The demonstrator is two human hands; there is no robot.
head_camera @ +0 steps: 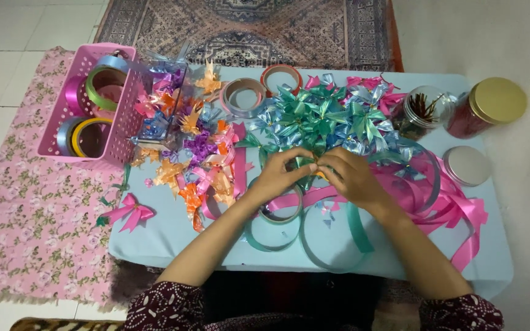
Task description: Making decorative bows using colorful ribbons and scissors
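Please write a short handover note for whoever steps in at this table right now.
Left hand and right hand: together, pinching a small folded green ribbon piece, mostly hidden.
Finished teal and blue ribbon bows heaped just beyond the hands; orange, pink and purple bows to the left.
Loose teal ribbon loops lie in front, pink ribbon to the right.
Ribbon rolls in the pink plastic basket.
The piece in hand is unfinished.

Glossy satin-like ribbon bows [320, 116] shine; the teal ribbon strip [357, 230] looks smooth. The pink basket [102, 153] is matt perforated plastic, the worktop [167, 236] smooth, the jar lid [498, 99] brushed gold metal, the floral mat [26, 214] cloth.
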